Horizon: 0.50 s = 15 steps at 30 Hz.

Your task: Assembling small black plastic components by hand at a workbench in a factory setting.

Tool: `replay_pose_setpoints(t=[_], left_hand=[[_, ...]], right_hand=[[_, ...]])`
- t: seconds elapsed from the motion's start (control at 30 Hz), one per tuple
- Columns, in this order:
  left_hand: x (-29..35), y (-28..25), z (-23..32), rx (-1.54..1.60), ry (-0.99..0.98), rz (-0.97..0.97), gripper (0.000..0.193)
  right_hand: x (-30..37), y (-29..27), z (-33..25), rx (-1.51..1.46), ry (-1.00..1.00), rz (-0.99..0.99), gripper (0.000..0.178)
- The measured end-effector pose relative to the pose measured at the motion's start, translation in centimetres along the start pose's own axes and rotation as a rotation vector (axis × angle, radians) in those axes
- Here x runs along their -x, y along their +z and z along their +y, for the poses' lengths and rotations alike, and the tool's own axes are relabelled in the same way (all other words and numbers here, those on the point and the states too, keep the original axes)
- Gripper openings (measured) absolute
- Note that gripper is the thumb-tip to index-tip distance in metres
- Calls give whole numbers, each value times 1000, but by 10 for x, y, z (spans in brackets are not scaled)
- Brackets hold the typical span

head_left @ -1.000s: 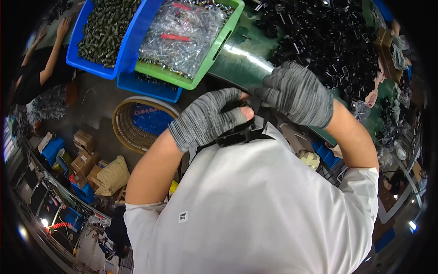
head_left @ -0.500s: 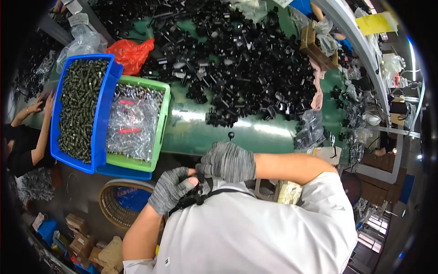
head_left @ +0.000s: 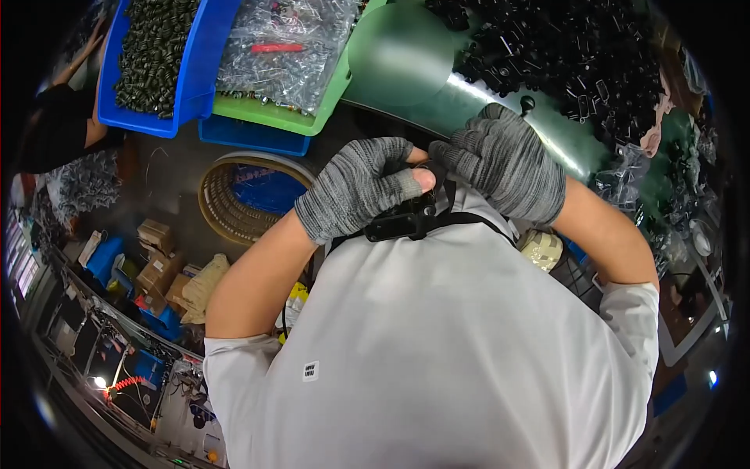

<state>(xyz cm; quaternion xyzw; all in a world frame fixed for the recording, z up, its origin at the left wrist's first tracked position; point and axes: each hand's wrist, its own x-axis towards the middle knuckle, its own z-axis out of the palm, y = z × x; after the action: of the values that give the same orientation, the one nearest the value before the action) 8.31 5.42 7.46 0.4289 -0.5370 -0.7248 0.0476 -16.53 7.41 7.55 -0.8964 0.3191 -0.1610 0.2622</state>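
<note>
Both hands wear grey striped knit gloves and meet close in front of my chest. My left hand [head_left: 359, 187] has a bare thumb and forefinger tip, drawn together at something dark that is mostly hidden. Beneath it sits a small black device [head_left: 393, 227] on a black strap [head_left: 469, 218] across my white shirt. My right hand [head_left: 504, 166] is closed, its fingers curled toward the left thumb; whatever they grip is covered. A black round-headed part [head_left: 527, 102] shows just past the right knuckles; I cannot tell whether it is held or lies on the table.
Black parts [head_left: 562, 55] are heaped on the green table [head_left: 437, 109]. At upper left stand a blue bin [head_left: 205, 55] of dark, spring-like pieces and a green tray [head_left: 308, 123] with bagged parts. A round basket [head_left: 215, 205] is on the floor; another person's arm [head_left: 94, 117] shows far left.
The view has tipped down toward my body, so bins and table sit higher. My hands appear larger, higher and further right, still together near the chest.
</note>
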Motion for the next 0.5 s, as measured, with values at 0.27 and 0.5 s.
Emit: replay_pose_setpoints(t=[0.27, 0.5], left_hand=[[3, 1, -9, -13, 19, -58, 46], [-8, -17, 6, 94, 45, 11, 49]], right_hand=[[6, -3, -30, 73, 127, -56, 35], [-7, -15, 2, 71, 76, -11, 33]])
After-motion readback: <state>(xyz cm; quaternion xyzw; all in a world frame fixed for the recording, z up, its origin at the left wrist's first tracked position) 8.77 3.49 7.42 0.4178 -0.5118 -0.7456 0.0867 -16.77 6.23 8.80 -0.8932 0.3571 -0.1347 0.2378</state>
